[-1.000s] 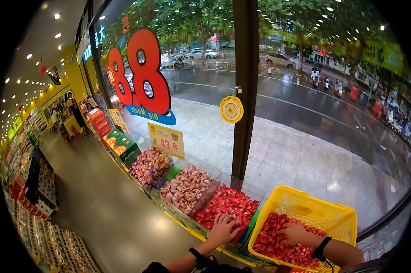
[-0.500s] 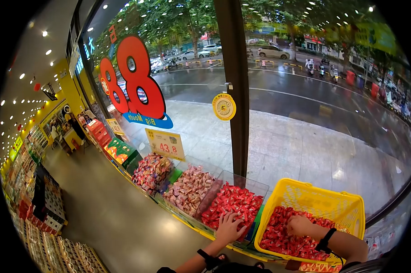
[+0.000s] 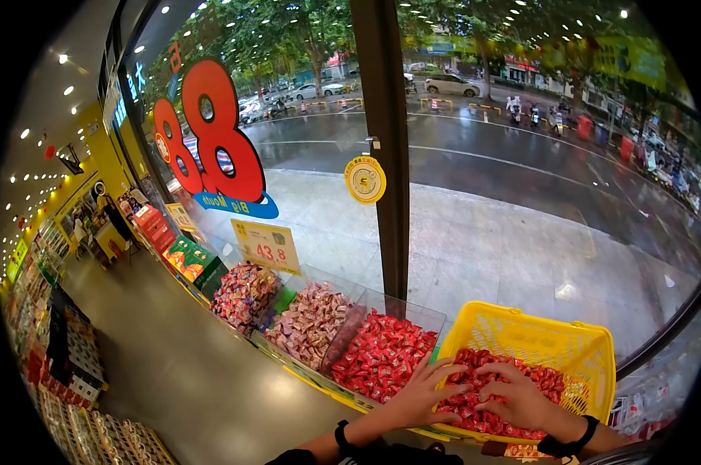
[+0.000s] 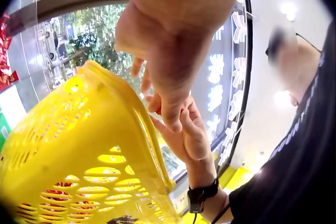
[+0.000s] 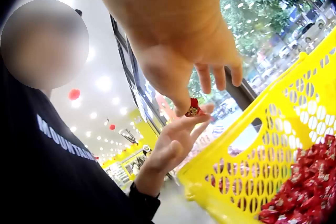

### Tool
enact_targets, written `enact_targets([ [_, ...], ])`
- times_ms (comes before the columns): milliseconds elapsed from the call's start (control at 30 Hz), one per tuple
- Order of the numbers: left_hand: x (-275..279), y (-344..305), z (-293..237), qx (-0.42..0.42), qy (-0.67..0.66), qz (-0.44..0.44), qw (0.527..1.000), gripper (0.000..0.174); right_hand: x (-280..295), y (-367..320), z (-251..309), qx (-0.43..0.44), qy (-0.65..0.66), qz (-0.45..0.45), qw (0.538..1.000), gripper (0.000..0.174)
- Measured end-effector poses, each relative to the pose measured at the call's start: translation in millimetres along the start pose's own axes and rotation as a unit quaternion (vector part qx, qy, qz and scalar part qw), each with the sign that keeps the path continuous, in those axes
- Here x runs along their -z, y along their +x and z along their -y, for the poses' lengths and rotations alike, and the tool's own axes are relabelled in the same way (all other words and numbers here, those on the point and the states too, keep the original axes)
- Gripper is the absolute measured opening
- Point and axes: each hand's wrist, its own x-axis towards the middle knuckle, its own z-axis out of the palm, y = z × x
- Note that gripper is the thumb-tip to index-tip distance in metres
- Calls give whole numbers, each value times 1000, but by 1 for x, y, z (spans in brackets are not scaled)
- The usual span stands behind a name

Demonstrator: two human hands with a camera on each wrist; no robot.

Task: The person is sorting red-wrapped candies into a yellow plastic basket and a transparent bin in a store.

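My two hands meet over the near left part of a yellow basket (image 3: 540,322) that holds many red wrapped candies (image 3: 548,380). A single red wrapped candy (image 5: 193,108) shows at the thumb tip of my right hand (image 3: 521,399), pinched there; the finger opposite the thumb is hidden. My left hand (image 3: 416,395) reaches in from the left with its fingers extended, fingertips right by that candy in the right wrist view. Below and left of the left hand, a clear bin (image 3: 436,318) is heaped with more red candies (image 3: 385,353).
Left of the red candies stand bins of pink-wrapped candies (image 3: 308,318) and mixed-colour candies (image 3: 246,294). A price sign (image 3: 265,246) stands behind them. A window with a dark post (image 3: 385,232) lies beyond the bins. Shop floor (image 3: 180,349) and shelves (image 3: 79,356) are to the left.
My left hand has left the bin of red candies and moved right to the basket. The right hand has risen slightly from the basket's candies towards it, its fingers less tightly curled.
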Motion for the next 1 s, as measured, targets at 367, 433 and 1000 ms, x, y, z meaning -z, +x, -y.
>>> enact_targets([
  [367,-23,21,-11,-75,-69,-16,995,29,-15,-35,1,-46,94,-46,993,22],
  [433,-22,22,-11,-87,-55,-22,994,28,-15,-38,-5,-44,76,-48,995,24],
  [1000,-45,-111,125,226,189,-75,953,25,-45,30,-133,-199,-175,321,909,41],
])
